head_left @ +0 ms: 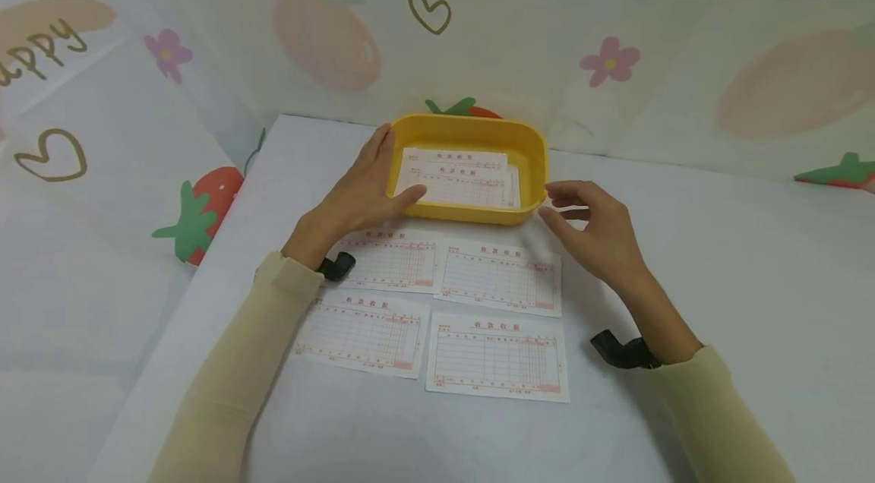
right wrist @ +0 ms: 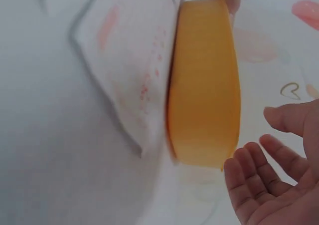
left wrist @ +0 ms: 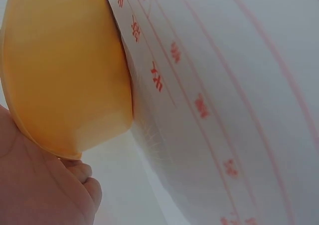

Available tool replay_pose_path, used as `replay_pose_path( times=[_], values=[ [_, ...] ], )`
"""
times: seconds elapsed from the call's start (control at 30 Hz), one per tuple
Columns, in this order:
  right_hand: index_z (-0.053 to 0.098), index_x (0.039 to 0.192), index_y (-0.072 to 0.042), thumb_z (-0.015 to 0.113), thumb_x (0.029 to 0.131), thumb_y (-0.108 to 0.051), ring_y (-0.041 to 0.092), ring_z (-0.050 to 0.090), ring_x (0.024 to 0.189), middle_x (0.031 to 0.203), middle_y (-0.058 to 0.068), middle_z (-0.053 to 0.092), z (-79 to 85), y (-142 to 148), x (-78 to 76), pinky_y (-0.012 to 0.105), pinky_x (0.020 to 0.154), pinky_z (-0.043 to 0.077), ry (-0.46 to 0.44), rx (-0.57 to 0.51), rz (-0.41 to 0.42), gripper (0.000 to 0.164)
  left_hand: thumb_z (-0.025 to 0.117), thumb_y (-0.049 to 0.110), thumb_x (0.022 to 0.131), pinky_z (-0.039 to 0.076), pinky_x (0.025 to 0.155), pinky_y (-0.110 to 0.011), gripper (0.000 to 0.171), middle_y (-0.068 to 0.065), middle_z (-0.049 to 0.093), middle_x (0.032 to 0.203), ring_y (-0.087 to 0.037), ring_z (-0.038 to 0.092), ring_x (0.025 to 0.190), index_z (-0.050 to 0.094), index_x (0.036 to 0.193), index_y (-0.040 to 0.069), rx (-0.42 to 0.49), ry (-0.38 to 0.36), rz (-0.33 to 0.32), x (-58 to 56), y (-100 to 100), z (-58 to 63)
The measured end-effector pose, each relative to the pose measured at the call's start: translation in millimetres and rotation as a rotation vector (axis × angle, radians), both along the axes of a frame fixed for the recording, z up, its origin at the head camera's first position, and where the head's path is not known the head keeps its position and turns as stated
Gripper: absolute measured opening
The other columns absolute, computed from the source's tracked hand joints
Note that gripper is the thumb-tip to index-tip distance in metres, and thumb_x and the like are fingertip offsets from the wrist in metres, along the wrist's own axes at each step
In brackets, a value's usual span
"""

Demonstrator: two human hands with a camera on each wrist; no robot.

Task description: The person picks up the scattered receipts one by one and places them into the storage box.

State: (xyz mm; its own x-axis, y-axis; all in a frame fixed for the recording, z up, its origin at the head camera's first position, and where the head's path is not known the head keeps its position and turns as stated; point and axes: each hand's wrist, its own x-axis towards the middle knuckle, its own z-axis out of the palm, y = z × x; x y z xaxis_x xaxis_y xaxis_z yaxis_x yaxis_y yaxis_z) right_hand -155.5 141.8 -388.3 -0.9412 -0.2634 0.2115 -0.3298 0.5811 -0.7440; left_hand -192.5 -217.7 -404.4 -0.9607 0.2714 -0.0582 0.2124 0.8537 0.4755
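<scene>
Head view: A yellow tray (head_left: 472,216) stands at the upper centre of the frame on a white worktop (head_left: 683,240); stacked printed slips (head_left: 454,190) lie inside it, overlapping. The left hand (head_left: 358,187) spans the tray's left end, its grip closed about the rim, with the thumb across the near edge and the fingers along the left side. The right hand (head_left: 593,228) is at the tray's right end, fingers loosely bent, its grip relaxed and holding nothing. Four loose slips (head_left: 497,358) lie below the tray in two rows of two, at the centre of the frame; the left pair is partly covered by the left arm. A cloth backdrop (head_left: 506,50) with fruit, flowers and hearts fills the top.

Left wrist view: The tray's outer wall occupies the upper left, the left hand the lower left with fingertips curled beneath the rim. A slip with red print fills the right side.

Right wrist view: The tray appears at the upper centre, a blurred slip to its left. The right hand, lower right, has thumb and fingers spread apart, fingertips at the tray's rim; contact cannot be determined.
</scene>
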Motion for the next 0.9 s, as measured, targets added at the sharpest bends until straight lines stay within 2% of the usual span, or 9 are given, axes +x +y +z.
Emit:
replay_pose_path(
  times=[0.23,0.5,0.73,0.9],
  values=[
    [0.061,0.142,-0.001,0.074,0.100,-0.018,0.036,0.062,0.126,0.140,0.018,0.063,-8.8,9.2,22.6,0.057,0.107,0.056,-0.075,0.140,0.054,0.048,0.049,0.072,0.098,0.016,0.137,-0.050,0.114,-0.010,-0.013,0.180,-0.031,0.001,0.169,-0.011,0.169,0.006,-0.006,0.003,0.001,0.2,0.8,-1.4],
    [0.054,0.151,-0.001,0.078,0.096,-0.029,0.041,0.053,0.142,0.152,0.020,0.056,-20.4,3.4,51.1,0.060,0.118,0.046,-0.180,0.335,0.092,0.066,0.047,0.073,0.098,0.014,0.137,-0.050,0.114,-0.011,-0.015,0.180,-0.031,-0.001,0.169,-0.012,0.169,0.006,-0.014,-0.009,-0.001,2.0,0.2,-0.5],
    [0.048,0.155,-0.001,0.084,0.091,-0.030,0.043,0.051,0.145,0.157,0.024,0.052,-25.5,-2.1,62.2,0.060,0.118,0.047,-0.190,0.428,0.080,0.079,0.047,0.072,0.099,0.015,0.137,-0.051,0.114,-0.012,-0.014,0.180,-0.032,0.000,0.169,-0.013,0.168,0.005,-0.016,-0.003,-0.008,1.6,-0.3,1.5],
    [0.045,0.158,-0.001,0.085,0.091,-0.030,0.043,0.050,0.146,0.158,0.024,0.051,-24.9,-3.6,66.8,0.060,0.117,0.048,-0.178,0.468,0.068,0.083,0.047,0.071,0.099,0.015,0.137,-0.051,0.113,-0.013,-0.013,0.180,-0.032,0.001,0.169,-0.012,0.168,0.004,-0.014,0.002,-0.014,0.9,1.6,1.0]
  ],
)
